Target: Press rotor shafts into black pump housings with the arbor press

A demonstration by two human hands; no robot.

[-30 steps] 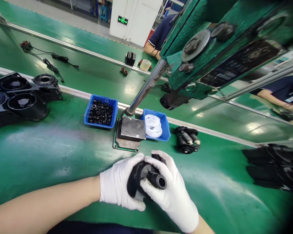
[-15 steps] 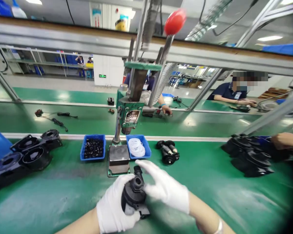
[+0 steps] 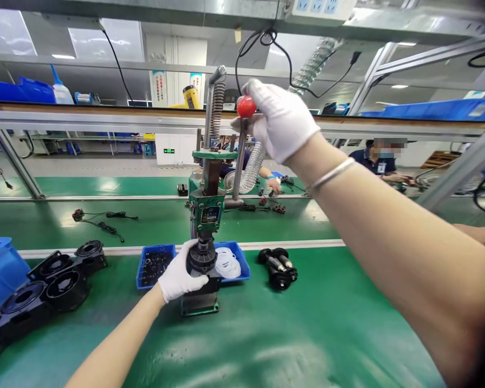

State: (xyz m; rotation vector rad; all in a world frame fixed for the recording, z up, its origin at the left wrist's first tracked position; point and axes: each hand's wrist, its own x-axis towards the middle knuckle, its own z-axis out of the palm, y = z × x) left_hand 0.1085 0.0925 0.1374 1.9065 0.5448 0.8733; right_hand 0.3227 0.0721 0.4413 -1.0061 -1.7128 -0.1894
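In the head view, the left hand (image 3: 182, 276), in a white glove, has its fingers and thumb curled around the side of a round black plastic housing (image 3: 202, 258), holding it. The housing sits on the metal base (image 3: 200, 303) of a green arbor press (image 3: 207, 207), directly beneath the press's ram, with its upright neck meeting the ram's lower end. The right hand (image 3: 281, 119), also gloved in white, is raised at the press lever (image 3: 239, 161); its thumb and fingers are partly closed around the red ball knob (image 3: 246, 106) at the lever's top, with the knob showing between them. How firmly they grip it cannot be told. A silver bracelet (image 3: 332, 175) circles the right wrist. Just left of the press, a blue bin (image 3: 138, 281) holds small black parts (image 3: 156, 265), and the left hand covers part of its view. On the press's other side, a second blue bin (image 3: 242, 276) holds white rings (image 3: 227, 263). Right of that bin, apart from it, a cluster of black parts with pale shafts (image 3: 278, 268) lies on the green work surface (image 3: 291, 339). At far left, large black housings with round openings (image 3: 44, 285) lie beside a blue crate (image 3: 2, 269). Beyond the rail, black cables (image 3: 109, 222) lie on a green surface, and a person in a dark shirt (image 3: 378, 161) sits at the right, partly hidden.
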